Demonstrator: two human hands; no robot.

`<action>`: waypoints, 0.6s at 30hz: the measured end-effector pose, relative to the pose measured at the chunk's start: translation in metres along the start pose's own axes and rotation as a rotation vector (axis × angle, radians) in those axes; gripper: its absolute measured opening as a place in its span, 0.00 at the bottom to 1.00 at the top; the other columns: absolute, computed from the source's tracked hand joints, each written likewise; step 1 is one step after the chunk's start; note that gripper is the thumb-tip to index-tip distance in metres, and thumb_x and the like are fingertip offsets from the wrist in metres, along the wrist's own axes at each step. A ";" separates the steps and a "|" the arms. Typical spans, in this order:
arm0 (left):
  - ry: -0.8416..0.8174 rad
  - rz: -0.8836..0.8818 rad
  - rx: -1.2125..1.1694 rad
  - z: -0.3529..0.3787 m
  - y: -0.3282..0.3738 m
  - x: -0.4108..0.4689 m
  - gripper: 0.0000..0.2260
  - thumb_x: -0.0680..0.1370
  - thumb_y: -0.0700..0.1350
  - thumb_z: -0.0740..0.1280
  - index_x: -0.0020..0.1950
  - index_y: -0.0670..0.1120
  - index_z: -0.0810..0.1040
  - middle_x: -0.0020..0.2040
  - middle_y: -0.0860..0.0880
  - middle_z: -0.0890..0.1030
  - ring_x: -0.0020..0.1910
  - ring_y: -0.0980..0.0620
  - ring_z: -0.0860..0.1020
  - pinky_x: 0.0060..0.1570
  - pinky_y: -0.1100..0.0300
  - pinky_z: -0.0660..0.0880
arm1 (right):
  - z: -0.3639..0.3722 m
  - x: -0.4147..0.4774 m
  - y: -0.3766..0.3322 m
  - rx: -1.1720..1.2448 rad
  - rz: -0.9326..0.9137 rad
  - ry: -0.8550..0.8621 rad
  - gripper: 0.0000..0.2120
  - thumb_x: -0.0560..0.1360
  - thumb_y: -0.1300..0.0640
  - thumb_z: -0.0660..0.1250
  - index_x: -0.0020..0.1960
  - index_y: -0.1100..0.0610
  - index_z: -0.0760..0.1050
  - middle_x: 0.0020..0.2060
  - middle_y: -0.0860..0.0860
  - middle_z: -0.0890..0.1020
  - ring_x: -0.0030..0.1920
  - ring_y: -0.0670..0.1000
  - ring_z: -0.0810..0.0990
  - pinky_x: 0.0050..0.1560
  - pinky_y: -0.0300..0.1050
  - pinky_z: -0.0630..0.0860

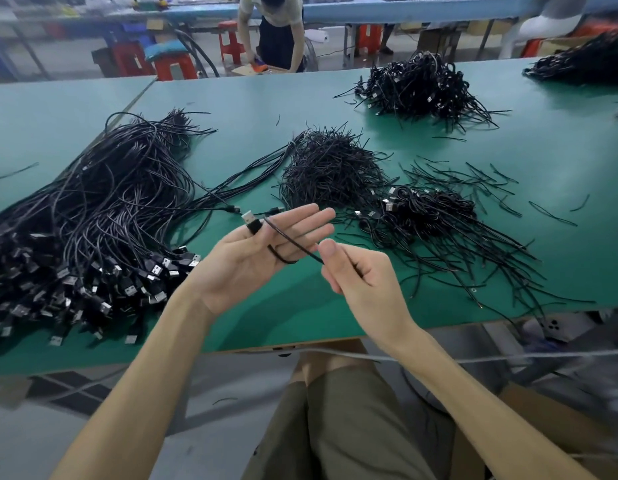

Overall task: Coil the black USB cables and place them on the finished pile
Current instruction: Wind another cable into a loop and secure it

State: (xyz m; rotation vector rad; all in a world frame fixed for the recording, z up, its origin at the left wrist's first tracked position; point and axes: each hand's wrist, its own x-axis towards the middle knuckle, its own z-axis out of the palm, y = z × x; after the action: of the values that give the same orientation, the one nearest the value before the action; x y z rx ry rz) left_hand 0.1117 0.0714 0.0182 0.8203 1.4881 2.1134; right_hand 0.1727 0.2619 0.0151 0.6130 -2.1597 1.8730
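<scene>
My left hand [262, 258] is held palm up over the green table's front edge, fingers straight. Its thumb pins the plug end of a black USB cable [290, 239] against the fingers, and the cable loops once across the palm. My right hand [356, 275] pinches the same cable between thumb and forefinger just right of the left palm. A big heap of uncoiled cables [92, 220] lies to the left, plugs toward me. A small pile of coiled cables [428, 209] sits to the right of my hands.
A mound of thin black ties [331, 164] lies mid-table, with loose ties scattered to its right. Larger coiled piles sit at the far side [418, 84] and far right [591, 60]. A person [276, 29] bends over beyond the green table [231, 109], near red stools.
</scene>
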 end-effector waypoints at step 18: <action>0.246 -0.076 -0.118 0.003 0.009 -0.007 0.18 0.86 0.53 0.55 0.40 0.50 0.75 0.27 0.55 0.66 0.24 0.57 0.60 0.25 0.65 0.61 | -0.034 0.019 0.041 -0.509 0.126 -0.103 0.28 0.79 0.40 0.66 0.31 0.60 0.65 0.25 0.50 0.64 0.28 0.47 0.61 0.32 0.47 0.62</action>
State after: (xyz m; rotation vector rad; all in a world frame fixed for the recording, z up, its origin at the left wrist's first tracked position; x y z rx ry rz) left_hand 0.1187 0.0659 0.0263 0.4670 1.4701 2.2836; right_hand 0.1337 0.2964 -0.0078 0.4791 -2.6526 1.2732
